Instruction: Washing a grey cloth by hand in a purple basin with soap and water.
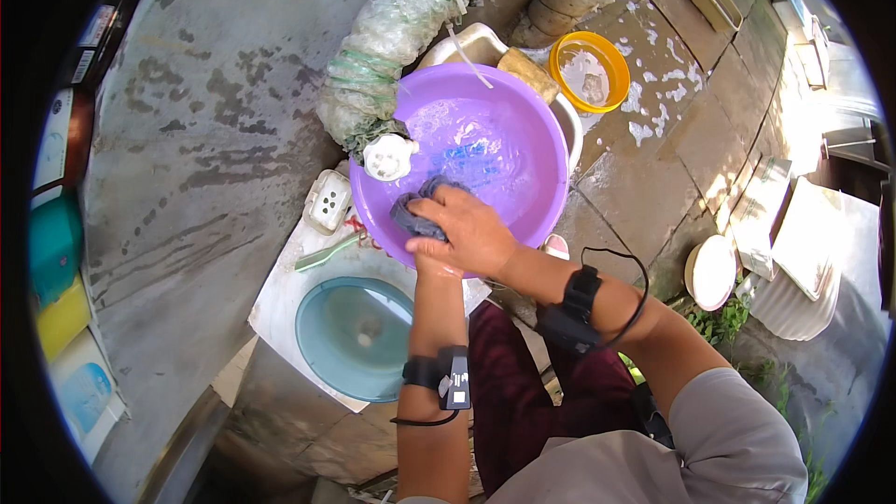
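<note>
Over the near left part of a purple plastic basin (553, 224) of water, my right hand (472, 227) grips a wet blue-grey cloth (418, 215). Below it my left hand (435, 264) is mostly hidden by the right hand and the cloth; only its wrist side shows, close against them. A white tap handle (387, 157) on a plastic-wrapped pipe (381, 49) stands at the basin's left rim. Light blue print shows through the water on the basin's bottom.
A teal basin (336, 364) of water, a green-handled brush (327, 253) and a white soap dish (327, 201) lie on the left slab. Behind the purple basin are a yellow bucket (625, 77) and a yellowish block (528, 75). Foam spots the paving.
</note>
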Demonstrator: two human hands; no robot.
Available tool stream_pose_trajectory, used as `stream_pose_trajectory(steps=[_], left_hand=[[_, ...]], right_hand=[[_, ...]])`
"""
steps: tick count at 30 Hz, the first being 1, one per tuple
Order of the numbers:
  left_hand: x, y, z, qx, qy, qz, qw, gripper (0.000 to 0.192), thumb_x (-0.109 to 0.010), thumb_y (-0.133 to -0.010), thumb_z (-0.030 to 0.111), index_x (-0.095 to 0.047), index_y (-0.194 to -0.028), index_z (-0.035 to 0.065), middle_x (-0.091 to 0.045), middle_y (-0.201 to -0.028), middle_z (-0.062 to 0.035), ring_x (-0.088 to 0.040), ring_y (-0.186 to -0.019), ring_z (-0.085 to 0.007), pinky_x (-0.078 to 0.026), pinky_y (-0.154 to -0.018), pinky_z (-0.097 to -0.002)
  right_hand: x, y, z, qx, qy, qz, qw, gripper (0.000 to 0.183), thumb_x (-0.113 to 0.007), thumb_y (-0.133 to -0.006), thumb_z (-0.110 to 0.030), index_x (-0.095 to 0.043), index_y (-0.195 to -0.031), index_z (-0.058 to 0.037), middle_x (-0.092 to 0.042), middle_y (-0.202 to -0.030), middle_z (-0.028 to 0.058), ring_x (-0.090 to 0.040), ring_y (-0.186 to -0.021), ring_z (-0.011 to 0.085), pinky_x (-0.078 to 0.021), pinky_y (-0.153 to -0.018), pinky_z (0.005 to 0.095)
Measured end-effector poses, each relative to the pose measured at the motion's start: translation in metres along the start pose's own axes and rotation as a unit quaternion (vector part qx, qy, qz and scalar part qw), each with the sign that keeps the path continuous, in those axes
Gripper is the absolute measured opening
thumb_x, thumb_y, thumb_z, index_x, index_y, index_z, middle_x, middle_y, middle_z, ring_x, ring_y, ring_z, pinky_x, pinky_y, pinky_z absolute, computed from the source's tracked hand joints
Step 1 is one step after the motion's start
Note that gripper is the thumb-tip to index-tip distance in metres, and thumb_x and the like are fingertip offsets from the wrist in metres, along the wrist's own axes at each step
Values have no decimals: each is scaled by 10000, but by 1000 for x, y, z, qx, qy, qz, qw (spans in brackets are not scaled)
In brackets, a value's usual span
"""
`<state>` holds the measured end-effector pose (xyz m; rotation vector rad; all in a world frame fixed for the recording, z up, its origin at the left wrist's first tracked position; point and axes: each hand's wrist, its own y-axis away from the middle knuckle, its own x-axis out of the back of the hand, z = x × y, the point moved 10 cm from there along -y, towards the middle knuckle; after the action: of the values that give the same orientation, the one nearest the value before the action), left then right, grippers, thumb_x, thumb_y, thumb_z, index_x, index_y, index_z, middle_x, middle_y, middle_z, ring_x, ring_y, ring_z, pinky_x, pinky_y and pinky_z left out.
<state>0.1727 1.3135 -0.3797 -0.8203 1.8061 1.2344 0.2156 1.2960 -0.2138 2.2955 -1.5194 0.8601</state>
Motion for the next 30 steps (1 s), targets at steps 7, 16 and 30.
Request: stream_pose_trajectory(steps=[7,16,30], left_hand=[[-20,38,24,-187,-274,392,858,458,-453,-883,349,-419,-1284,129,-455,-1272,-65,-429,-1182,-223,-282,-1033,-398],[3,39,50,-168,-421,355,817,576,-509,-816,224,-347,-1369,245,-275,-1440,-62,-218,-1332,-245,-181,-1044,-490],[-22,49,56,-324,-350,361,802,418,-591,-811,120,-439,-1201,114,-579,-1025,-43,-547,-908,-166,-389,-726,-287]], right_hand=[[2,20,150,-378,42,-102,919,384,-574,-848,-329,-515,-1161,-116,-532,-1071,176,-569,-924,400,-473,-747,459],[-50,39,124,-80,259,-222,937,689,-647,-753,-234,-341,-1367,-307,-157,-1466,184,-129,-1354,393,-190,-1057,537],[12,24,135,-264,-1,-144,954,450,-540,-816,-182,-491,-1259,-241,-618,-941,189,-620,-819,324,-495,-753,404]])
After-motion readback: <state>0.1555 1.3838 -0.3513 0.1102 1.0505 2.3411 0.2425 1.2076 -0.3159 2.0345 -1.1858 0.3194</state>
